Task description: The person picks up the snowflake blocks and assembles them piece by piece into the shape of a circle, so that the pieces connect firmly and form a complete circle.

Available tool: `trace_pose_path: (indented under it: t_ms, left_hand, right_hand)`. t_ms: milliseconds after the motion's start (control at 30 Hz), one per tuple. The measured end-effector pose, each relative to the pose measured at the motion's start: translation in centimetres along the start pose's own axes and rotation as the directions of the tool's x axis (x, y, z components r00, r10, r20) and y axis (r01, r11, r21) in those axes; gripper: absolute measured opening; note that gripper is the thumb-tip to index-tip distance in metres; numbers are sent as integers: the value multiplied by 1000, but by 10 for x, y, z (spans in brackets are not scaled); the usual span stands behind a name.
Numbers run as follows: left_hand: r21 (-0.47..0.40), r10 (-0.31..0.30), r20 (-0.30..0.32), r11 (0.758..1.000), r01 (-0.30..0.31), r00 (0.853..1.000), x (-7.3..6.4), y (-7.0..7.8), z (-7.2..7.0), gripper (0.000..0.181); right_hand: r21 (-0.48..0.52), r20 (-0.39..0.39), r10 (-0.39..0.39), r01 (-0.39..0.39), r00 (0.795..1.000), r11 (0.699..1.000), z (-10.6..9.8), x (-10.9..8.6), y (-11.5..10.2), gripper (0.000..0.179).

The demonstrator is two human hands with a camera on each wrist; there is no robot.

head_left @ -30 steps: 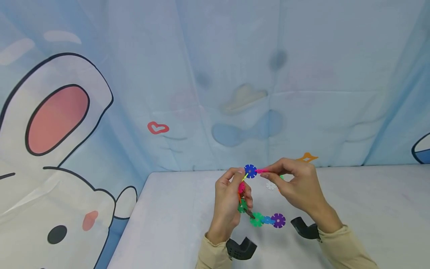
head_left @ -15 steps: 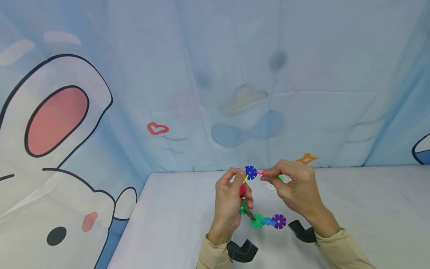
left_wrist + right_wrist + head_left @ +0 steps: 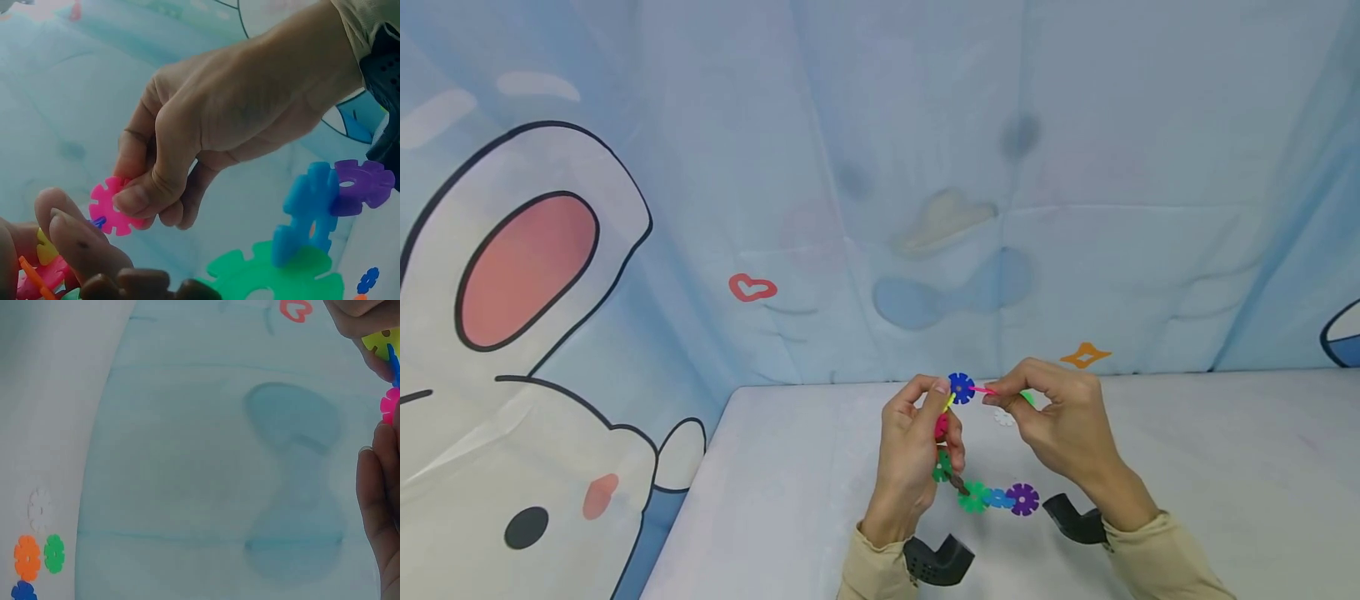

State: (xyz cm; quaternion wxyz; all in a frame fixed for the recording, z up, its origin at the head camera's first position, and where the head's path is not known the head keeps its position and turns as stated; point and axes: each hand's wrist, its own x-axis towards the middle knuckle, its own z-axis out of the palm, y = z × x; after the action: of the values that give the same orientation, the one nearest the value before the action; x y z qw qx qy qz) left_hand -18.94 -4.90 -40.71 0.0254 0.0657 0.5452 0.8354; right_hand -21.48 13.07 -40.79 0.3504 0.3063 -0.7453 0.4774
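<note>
A chain of slotted plastic snowflake discs hangs from my left hand (image 3: 913, 446), whose thumb and fingers pinch it near the yellow disc (image 3: 377, 344) and the blue disc (image 3: 961, 388). My right hand (image 3: 1067, 417) pinches a pink disc (image 3: 102, 199), seen edge-on in the head view, its rim right at the blue disc's slots. Lower down the chain come a red-pink disc (image 3: 942, 426), a dark green disc (image 3: 942, 467), a brown disc (image 3: 958, 483), a bright green disc (image 3: 974, 498), a light blue disc (image 3: 998, 498) and a purple disc (image 3: 1023, 499) at the end. Fingers partly hide the chain's middle.
Loose discs lie on the white table (image 3: 820, 483) behind the right hand: white (image 3: 40, 509), orange (image 3: 27, 557), green (image 3: 54, 554) and blue (image 3: 24, 591). A printed blue curtain (image 3: 887, 167) rises along the table's back edge. Black camera mounts (image 3: 940, 560) jut from both wrists.
The right hand shifts slightly down and the pink disc tilts a little against the blue one. The chain's lower end sinks slightly in view; the left hand stays nearly still.
</note>
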Motion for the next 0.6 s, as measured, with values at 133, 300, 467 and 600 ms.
trace_pose_path:
  t_ms: [133, 300, 467, 600]
  left_hand:
    - [-16, -5, -1, 1000, 4, 1000, 0, 0, 0, 20]
    - [-14, -11, -16, 1000, 11, 1000, -1, 0, 1, 22]
    - [-30, -39, -27, 999, 39, 999, -2, 1, 2, 23]
    - [-57, -65, -31, 996, 63, 997, -2, 1, 3, 21]
  right_hand:
    - [16, -21, -9, 9, 1000, 1000, 3, 0, -1, 39]
    - [9, -27, -7, 7, 1000, 1000, 4, -1, 0, 38]
    - [-1, -23, -4, 4, 1000, 1000, 4, -1, 0, 37]
    - [-5, -21, 9, -9, 1000, 1000, 4, -1, -1, 36]
